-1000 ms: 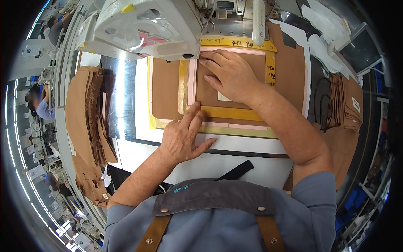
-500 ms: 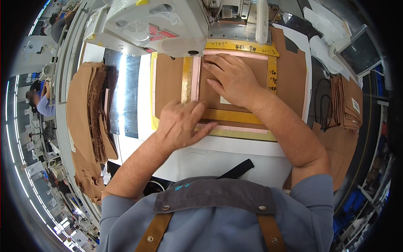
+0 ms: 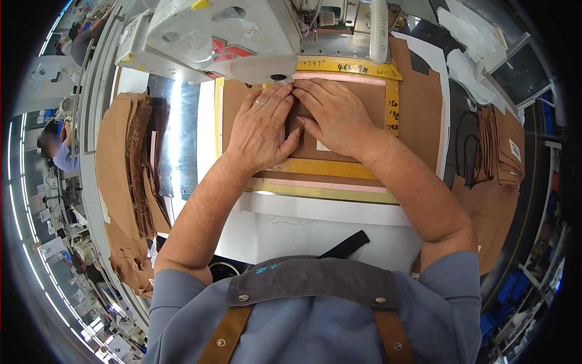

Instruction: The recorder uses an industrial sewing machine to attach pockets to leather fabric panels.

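Observation:
My left hand [image 3: 262, 128] lies with fingers stretched out over the left bar of a yellow frame, covering most of that bar. Beside it my right hand [image 3: 336, 116] rests flat on the brown fabric panel [image 3: 418, 118], its fingertips close to those of the left. Both hands are open and grip nothing. The yellow template frame [image 3: 333, 167] sits on the panel, with handwriting on its top and right bars. Pink strips [image 3: 351, 78] run along its edges. A small pale patch [image 3: 322, 146] shows partly under my right wrist. What lies beneath the palms is hidden.
A large white sewing machine head [image 3: 218, 39] stands just beyond my hands. Stacked brown fabric pieces lie to the left [image 3: 121, 164] and the right [image 3: 500, 148]. A black strap [image 3: 344, 244] rests near my body. Another person [image 3: 63, 148] sits far left.
My left hand has moved up and away from me, from above the frame's lower left corner onto its left bar beside my right hand. The right hand has barely moved.

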`<move>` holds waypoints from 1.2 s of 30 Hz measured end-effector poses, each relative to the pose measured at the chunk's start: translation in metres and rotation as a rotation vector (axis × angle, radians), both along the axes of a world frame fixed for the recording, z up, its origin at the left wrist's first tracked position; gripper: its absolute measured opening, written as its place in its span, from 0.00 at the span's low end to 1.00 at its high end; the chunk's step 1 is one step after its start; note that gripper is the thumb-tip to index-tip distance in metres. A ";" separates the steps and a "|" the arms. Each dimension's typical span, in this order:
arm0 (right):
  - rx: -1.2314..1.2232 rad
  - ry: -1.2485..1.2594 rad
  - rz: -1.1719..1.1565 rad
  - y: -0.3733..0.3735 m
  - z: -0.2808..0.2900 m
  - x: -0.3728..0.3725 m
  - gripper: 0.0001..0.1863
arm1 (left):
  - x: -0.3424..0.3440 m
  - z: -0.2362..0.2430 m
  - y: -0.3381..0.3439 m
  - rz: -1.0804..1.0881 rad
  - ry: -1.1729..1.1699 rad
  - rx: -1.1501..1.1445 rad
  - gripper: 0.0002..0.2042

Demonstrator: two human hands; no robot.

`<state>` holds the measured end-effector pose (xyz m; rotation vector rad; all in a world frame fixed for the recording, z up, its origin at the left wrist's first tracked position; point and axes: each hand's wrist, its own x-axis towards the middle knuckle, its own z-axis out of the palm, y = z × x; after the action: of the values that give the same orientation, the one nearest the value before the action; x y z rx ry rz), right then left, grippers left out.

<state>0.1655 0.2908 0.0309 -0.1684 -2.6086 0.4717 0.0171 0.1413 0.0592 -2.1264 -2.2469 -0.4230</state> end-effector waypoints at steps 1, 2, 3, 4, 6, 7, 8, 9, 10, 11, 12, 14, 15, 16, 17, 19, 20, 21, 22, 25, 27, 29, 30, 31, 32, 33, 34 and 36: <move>0.019 -0.012 0.004 0.000 0.002 0.001 0.26 | -0.001 0.001 0.000 -0.007 -0.004 0.001 0.28; 0.038 -0.026 0.007 0.000 0.004 0.002 0.27 | -0.002 0.003 0.000 -0.012 0.026 -0.015 0.28; 0.042 -0.034 -0.001 0.001 0.005 0.004 0.27 | -0.002 0.004 0.000 -0.017 0.055 -0.029 0.29; 0.040 -0.067 -0.008 0.002 0.007 0.007 0.26 | -0.002 0.005 0.001 -0.026 0.046 -0.024 0.29; 0.044 -0.110 -0.023 0.003 0.010 0.016 0.26 | -0.001 0.008 0.001 -0.022 0.045 -0.033 0.29; 0.057 -0.109 -0.057 0.005 0.012 0.022 0.26 | -0.002 0.008 0.001 -0.004 0.061 -0.067 0.30; 0.069 -0.107 -0.091 0.006 0.015 0.028 0.25 | -0.002 0.007 0.002 -0.011 0.051 -0.061 0.30; 0.075 -0.115 -0.095 0.008 0.018 0.035 0.25 | -0.002 0.007 0.001 -0.002 0.063 -0.061 0.30; 0.112 -0.138 -0.132 0.010 0.023 0.042 0.25 | -0.002 0.008 0.001 0.008 0.074 -0.063 0.31; 0.148 -0.160 -0.168 0.012 0.025 0.049 0.25 | -0.001 0.010 0.002 0.019 0.077 -0.069 0.31; 0.152 -0.166 -0.174 0.013 0.026 0.057 0.25 | 0.000 0.009 0.002 0.013 0.072 -0.066 0.31; 0.193 -0.177 -0.264 0.017 0.026 0.071 0.24 | 0.000 0.008 0.003 0.011 0.086 -0.047 0.33; 0.193 -0.181 -0.268 0.019 0.025 0.077 0.24 | 0.001 0.009 0.003 0.006 0.083 -0.047 0.33; 0.214 -0.146 -0.303 0.022 0.025 0.082 0.23 | 0.002 0.010 0.003 0.014 0.088 -0.060 0.34; 0.235 -0.111 -0.338 0.024 0.024 0.086 0.22 | 0.002 0.011 0.003 0.023 0.094 -0.074 0.35; 0.170 -0.082 -0.387 0.033 0.021 0.092 0.20 | 0.003 0.011 0.004 0.014 0.111 -0.081 0.35; 0.103 -0.048 -0.429 0.038 0.019 0.092 0.18 | 0.003 0.011 0.004 0.012 0.131 -0.090 0.36; 0.101 -0.049 -0.433 0.042 0.017 0.091 0.18 | 0.003 0.012 0.004 0.008 0.130 -0.092 0.36; 0.031 -0.024 -0.467 0.045 0.016 0.089 0.15 | 0.003 0.012 0.004 0.009 0.141 -0.093 0.36; -0.071 0.000 -0.504 0.054 0.015 0.083 0.11 | 0.003 0.011 0.003 0.009 0.152 -0.091 0.36; -0.104 -0.001 -0.505 0.057 0.015 0.081 0.09 | 0.003 0.010 0.003 0.010 0.152 -0.088 0.36; -0.134 -0.003 -0.524 0.060 0.015 0.079 0.06 | 0.002 0.009 0.003 0.013 0.139 -0.083 0.36; -0.134 -0.005 -0.522 0.060 0.016 0.078 0.06 | 0.002 0.009 0.003 0.014 0.137 -0.084 0.36; -0.194 -0.034 -0.541 0.061 0.016 0.077 0.05 | 0.002 0.008 0.003 0.015 0.135 -0.081 0.36; -0.255 -0.063 -0.560 0.062 0.017 0.076 0.05 | 0.002 0.008 0.003 0.017 0.133 -0.079 0.36; -0.254 -0.066 -0.561 0.063 0.017 0.075 0.05 | 0.002 0.007 0.003 0.017 0.130 -0.080 0.36; -0.247 -0.059 -0.566 0.063 0.016 0.074 0.04 | 0.002 0.008 0.003 0.015 0.134 -0.077 0.36; -0.239 -0.054 -0.570 0.063 0.017 0.072 0.05 | 0.002 0.007 0.003 0.014 0.138 -0.074 0.36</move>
<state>0.2370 0.3535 0.0479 -0.9791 -2.3932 0.5660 0.0189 0.1438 0.0663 -2.1008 -2.2332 -0.1886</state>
